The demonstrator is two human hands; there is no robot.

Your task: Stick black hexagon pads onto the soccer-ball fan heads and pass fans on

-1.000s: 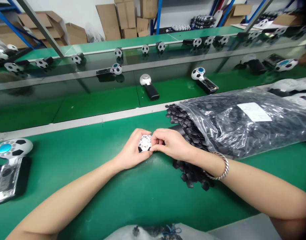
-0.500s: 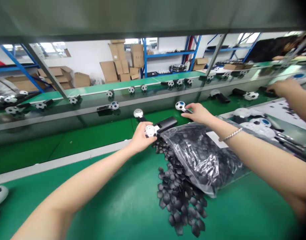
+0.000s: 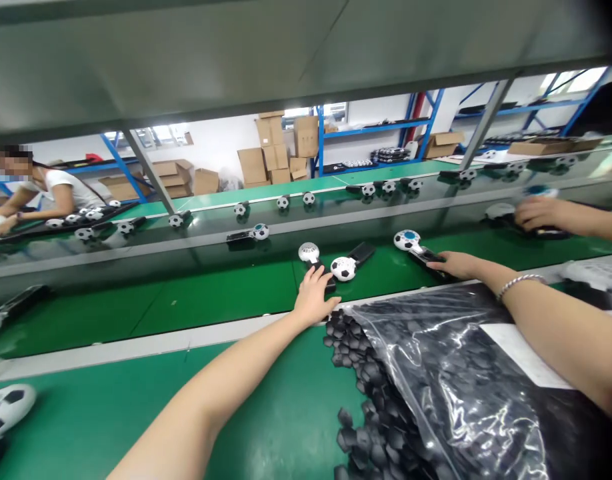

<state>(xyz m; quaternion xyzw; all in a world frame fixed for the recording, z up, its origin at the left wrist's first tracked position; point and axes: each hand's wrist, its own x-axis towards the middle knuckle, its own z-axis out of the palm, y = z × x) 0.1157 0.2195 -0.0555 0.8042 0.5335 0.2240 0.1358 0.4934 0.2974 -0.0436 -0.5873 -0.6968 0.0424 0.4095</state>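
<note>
My left hand [image 3: 316,297] reaches over the green conveyor belt, fingers stretched and thumb apart, touching the black handle of a device with a white, slotted round head [image 3: 309,252]. Just right of it lies another device with a soccer-ball head [image 3: 343,269] and black handle. My right hand [image 3: 459,265] pinches the black handle of a soccer-ball device with a blue centre [image 3: 407,240]; its head points left over the belt. Below my hands, a clear plastic bag [image 3: 461,360] of black pieces lies on the green table, with loose black pieces [image 3: 371,373] spilled beside it.
Another person's hand [image 3: 541,215] works at the far right of the belt. Across the line, a person [image 3: 61,193] sits at left. Several soccer-ball devices [image 3: 240,209] line the far ledge. One ball device [image 3: 13,407] lies at lower left. A metal panel [image 3: 236,60] hangs overhead.
My left hand has let go of a soccer-ball device, now lying on the belt, and touches the slotted one. My right hand has shifted right with its device. The view has turned left.
</note>
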